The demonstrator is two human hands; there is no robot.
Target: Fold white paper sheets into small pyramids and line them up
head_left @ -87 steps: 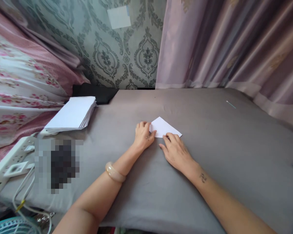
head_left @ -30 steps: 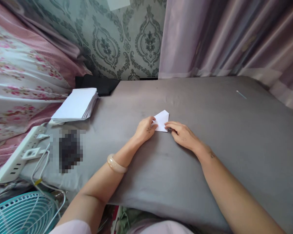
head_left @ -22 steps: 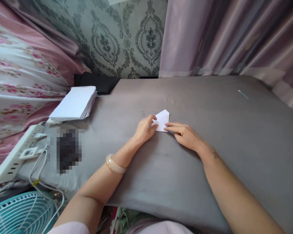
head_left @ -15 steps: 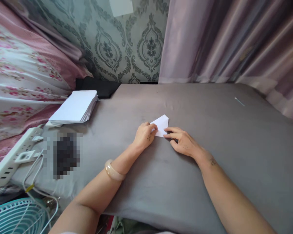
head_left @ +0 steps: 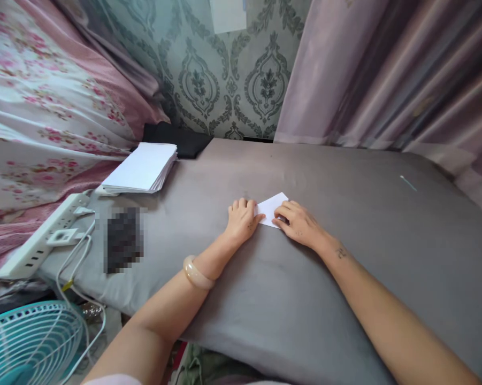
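A small folded white paper [head_left: 273, 208] lies on the grey cloth-covered surface [head_left: 345, 256] in the middle of the view. My left hand [head_left: 244, 219] rests on its left end with the fingers curled and the thumb pressing the paper down. My right hand [head_left: 299, 223] presses on its right part, fingers bent onto the fold. Both hands cover much of the paper. A pale bangle [head_left: 198, 272] sits on my left wrist.
A stack of white sheets [head_left: 142, 168] lies at the back left. A white power strip [head_left: 40, 238] with cables and a teal fan [head_left: 28, 342] are at the left edge. A thin stick [head_left: 408, 183] lies far right. Curtains and wallpaper stand behind.
The paper went from a wide triangle to a smaller folded shape. My right hand has slid further onto it, and the view has shifted slightly left.
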